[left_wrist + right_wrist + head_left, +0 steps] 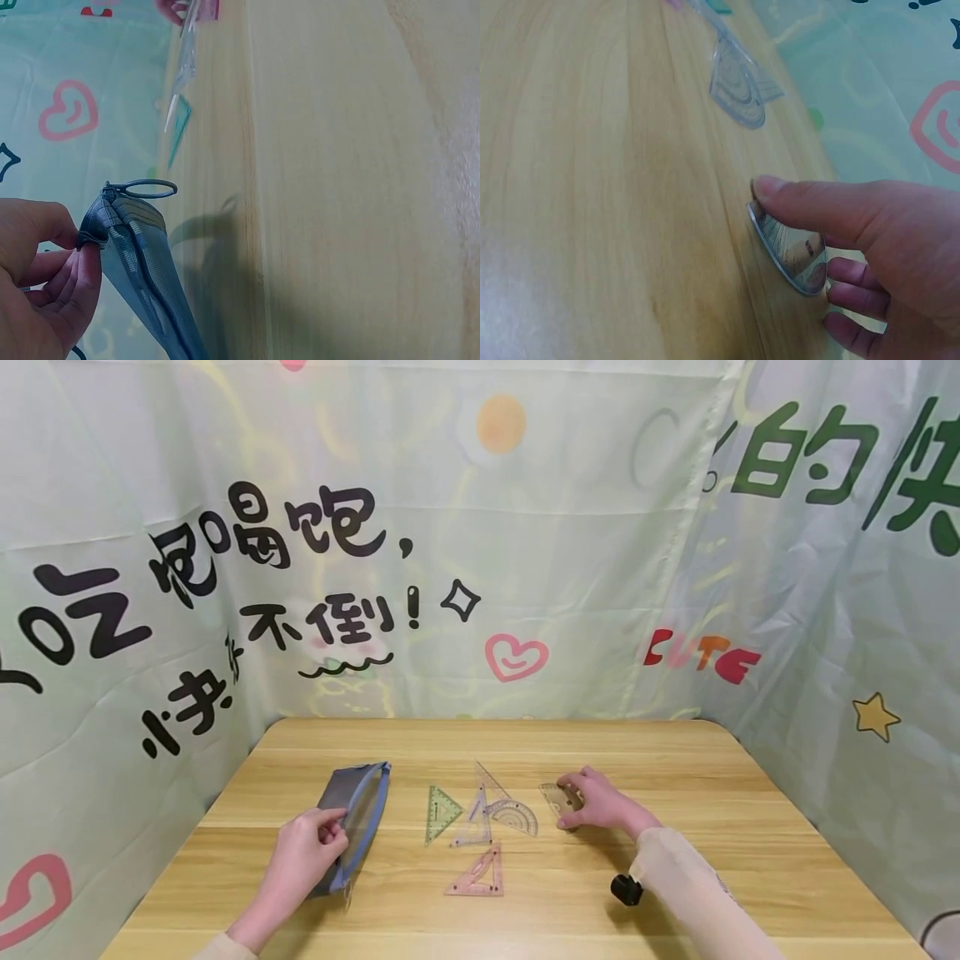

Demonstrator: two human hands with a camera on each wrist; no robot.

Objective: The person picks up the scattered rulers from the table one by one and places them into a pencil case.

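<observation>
1. Looks only partway through, as a judgement: has the blue pouch unzipped and gaping at left, on the worktop.
2. Pinches the pouch's rim in the left grip, thumb against fingers.
3. Pinches a clear protractor between thumb and fingers of the right grip, at right and well apart from the pouch; impossible to tell whether fully lifted.
4. Leaves unheld, between both grips: at left, a green triangle; in the middle, overlapping or touching, a bluish triangle, a far clear triangle and a second protractor; nearest, a pink triangle.
5. Seems to have all five, plus the held one, left to handle.
6. In the right grip, looks thin, glossy and see-through, with a curved edge and fine printed lines.
7. In the left grip, looks soft-sided, with blue edging and a thin loop at one end.
</observation>
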